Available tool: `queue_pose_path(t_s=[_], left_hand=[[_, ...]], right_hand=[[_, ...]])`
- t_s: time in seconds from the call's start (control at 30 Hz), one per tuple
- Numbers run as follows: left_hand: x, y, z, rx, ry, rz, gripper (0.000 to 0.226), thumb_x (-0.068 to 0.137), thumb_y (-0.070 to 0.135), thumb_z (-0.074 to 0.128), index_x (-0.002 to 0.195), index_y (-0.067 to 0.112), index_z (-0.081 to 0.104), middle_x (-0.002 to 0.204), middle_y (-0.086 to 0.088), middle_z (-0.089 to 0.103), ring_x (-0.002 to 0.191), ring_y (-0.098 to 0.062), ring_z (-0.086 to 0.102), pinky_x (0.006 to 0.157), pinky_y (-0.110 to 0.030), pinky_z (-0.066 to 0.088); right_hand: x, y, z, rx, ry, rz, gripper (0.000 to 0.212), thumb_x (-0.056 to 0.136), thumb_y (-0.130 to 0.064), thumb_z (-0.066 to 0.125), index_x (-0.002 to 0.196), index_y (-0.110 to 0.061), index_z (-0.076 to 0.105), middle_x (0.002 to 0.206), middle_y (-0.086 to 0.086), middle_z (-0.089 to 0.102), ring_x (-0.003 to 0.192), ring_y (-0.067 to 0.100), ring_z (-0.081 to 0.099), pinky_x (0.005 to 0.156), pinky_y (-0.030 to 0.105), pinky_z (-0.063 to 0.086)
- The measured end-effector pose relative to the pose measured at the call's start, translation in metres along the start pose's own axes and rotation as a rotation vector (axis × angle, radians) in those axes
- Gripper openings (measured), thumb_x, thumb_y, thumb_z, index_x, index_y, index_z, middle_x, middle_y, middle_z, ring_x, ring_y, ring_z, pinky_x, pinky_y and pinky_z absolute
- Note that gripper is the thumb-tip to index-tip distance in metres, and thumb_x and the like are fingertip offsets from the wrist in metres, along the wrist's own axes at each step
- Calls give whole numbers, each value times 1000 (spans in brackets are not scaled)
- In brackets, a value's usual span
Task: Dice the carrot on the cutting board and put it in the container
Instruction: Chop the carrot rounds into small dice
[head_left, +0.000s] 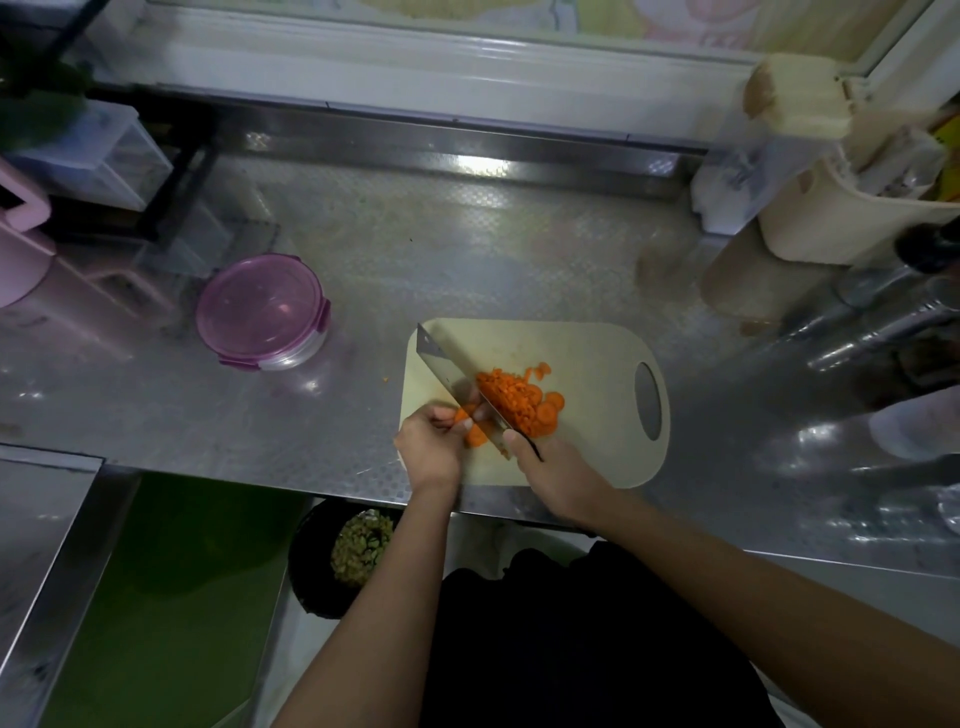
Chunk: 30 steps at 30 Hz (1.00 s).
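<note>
Right hand (553, 470) clasps a broad steel cleaver (448, 365); left hand (428, 442) pinches orange carrot slices (475, 434) on the pale rounded plastic cutting board (597, 353) (near its left edge). Pink-lidded round container (260, 307) stands well apart.

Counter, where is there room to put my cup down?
Bare steel counter lies between the purple-lidded container and the cutting board, and behind the board up to the back ledge. Crowded: the right end around the beige holder, the left corner by the pink jug.
</note>
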<state>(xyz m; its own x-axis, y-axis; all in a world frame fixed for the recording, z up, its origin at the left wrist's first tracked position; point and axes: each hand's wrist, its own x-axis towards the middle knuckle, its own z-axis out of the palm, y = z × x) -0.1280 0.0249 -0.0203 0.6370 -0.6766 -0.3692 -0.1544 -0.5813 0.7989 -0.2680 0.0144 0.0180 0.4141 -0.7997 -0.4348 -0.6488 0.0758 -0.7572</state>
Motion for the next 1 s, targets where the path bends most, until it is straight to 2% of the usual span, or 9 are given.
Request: queue_pose_path(t_s=[0.1, 0.17, 0.23, 0.3, 0.37, 0.5, 0.8, 0.9, 1.0], left_hand=[[0, 1, 0, 7, 1, -2, 11, 73, 2, 75, 79, 4, 65, 72, -2, 59, 71, -16, 56, 67, -16, 42], [-1, 3, -1, 20, 8, -8, 11, 73, 2, 75, 81, 1, 66, 73, -2, 59, 70, -15, 55, 56, -7, 37], [0, 4, -1, 34, 14, -22, 12, 73, 4, 75, 82, 2, 67, 76, -1, 59, 72, -15, 55, 58, -9, 37], [1, 4, -1, 57, 18, -46, 13, 74, 7, 76, 84, 4, 68, 78, 0, 60, 74, -14, 55, 67, -15, 38], [2, 4, -1, 63, 19, -63, 14, 74, 8, 76, 85, 4, 69, 79, 0, 61, 75, -13, 55, 66, -13, 37], [1, 4, 0, 43, 27, -67, 13, 75, 5, 75, 86, 3, 70, 81, -2, 63, 75, -12, 55, 66, -6, 33], [0, 3, 0, 58, 30, -40, 11, 74, 6, 75, 83, 6, 68, 78, 0, 61, 76, -13, 55, 63, -9, 33], [0, 1, 0, 43, 16, -3, 12, 73, 5, 76, 80, 6, 66, 75, 0, 61, 71, -13, 56, 61, -9, 35], [-3, -2, -1, 24, 5, 66, 11, 74, 2, 74, 81, 1, 67, 72, -2, 61, 63, -9, 54, 57, -1, 37]], right_hand=[[3, -3, -1, -23, -23, 43, 44, 100, -39, 35, 101, -1, 58, 92, 19, 60, 89, 28, 55, 73, 29, 34], [7, -5, -2, -81, -40, 87, 51, 99, -43, 33, 81, -1, 56, 78, 14, 57, 82, 28, 54, 70, 28, 34], [11, -7, -2, -129, -52, 118, 54, 99, -46, 33, 70, -5, 52, 69, 10, 54, 75, 26, 53, 68, 29, 35], [15, -6, 1, -119, -55, 118, 58, 99, -47, 33, 83, 3, 59, 79, 19, 61, 81, 30, 58, 75, 34, 43], [16, -3, 6, -93, -49, 96, 58, 98, -47, 33, 89, 3, 60, 82, 21, 63, 83, 32, 60, 80, 38, 47], [13, -4, 12, -146, -28, 89, 53, 99, -44, 35, 58, -11, 39, 56, 7, 44, 66, 25, 51, 61, 29, 34], [19, -11, 10, -136, -23, 30, 53, 99, -40, 37, 53, -15, 34, 50, 2, 37, 48, 13, 37, 57, 28, 27], [23, -8, 6, -86, -40, 57, 52, 100, -40, 36, 56, -14, 39, 55, 3, 43, 56, 15, 44, 57, 27, 26], [26, -6, 0, -20, -73, 67, 48, 100, -41, 35, 65, -12, 50, 66, 4, 51, 67, 13, 48, 68, 26, 32]])
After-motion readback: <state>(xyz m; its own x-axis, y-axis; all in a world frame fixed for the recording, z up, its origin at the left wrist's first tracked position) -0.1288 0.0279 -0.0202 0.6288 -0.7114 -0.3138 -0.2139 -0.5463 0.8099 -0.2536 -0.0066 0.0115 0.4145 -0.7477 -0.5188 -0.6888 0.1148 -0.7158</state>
